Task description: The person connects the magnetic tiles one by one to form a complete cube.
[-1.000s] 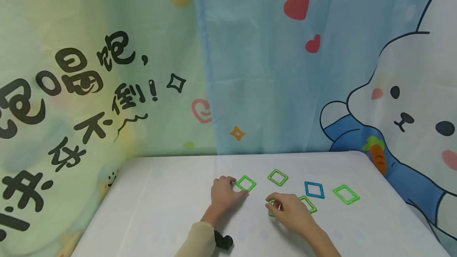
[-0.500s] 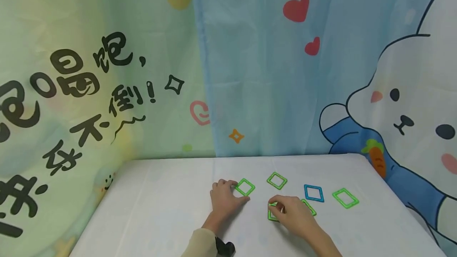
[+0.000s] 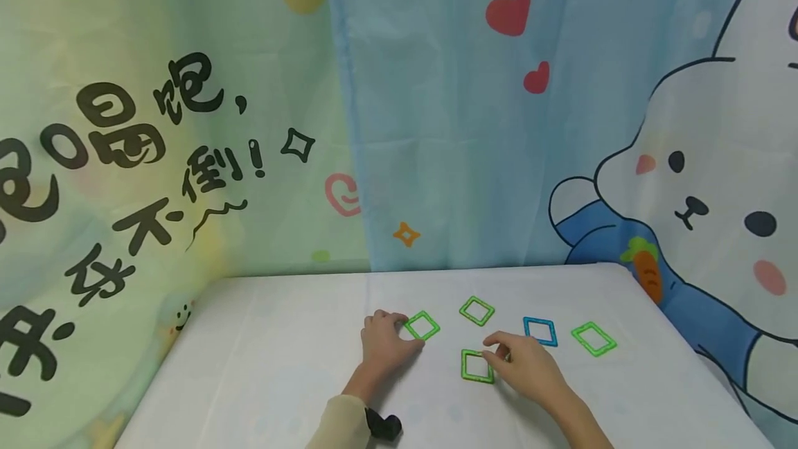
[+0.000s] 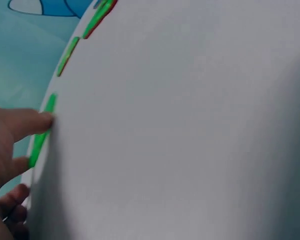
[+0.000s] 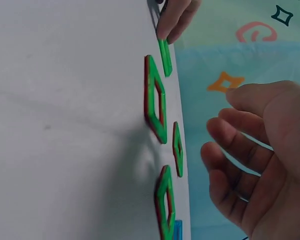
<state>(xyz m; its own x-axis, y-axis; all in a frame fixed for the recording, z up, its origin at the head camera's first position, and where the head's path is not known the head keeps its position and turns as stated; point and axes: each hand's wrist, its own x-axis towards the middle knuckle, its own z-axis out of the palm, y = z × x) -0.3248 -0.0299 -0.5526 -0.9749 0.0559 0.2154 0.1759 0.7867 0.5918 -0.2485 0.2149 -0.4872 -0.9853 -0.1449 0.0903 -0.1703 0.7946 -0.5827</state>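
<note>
My left hand [image 3: 386,345] holds a thin green square frame [image 3: 431,320] between thumb and index finger on the white table. In the left wrist view those fingertips [image 4: 46,120] touch the frame's edge. My right hand [image 3: 530,369] hovers low by the right side of a nearer green square frame [image 3: 477,379], its thumb overlapping that frame's upper right corner in the head view. From the right wrist view, its fingers [image 5: 222,132] are loosely bent with nothing between them. Another green frame [image 5: 165,205] with a red underside shows there, mostly hidden behind this hand in the head view.
Farther back on the table [image 3: 280,338] lies a green square frame [image 3: 476,323]. A blue frame [image 3: 539,320] sits behind my right hand, and one more green frame [image 3: 605,350] lies at the right. A printed curtain [image 3: 436,123] hangs behind the table.
My right hand has drawn back to the right from the near green frame, which now shows almost whole, and covers the green frame beside it. My left hand stays at its frame.
</note>
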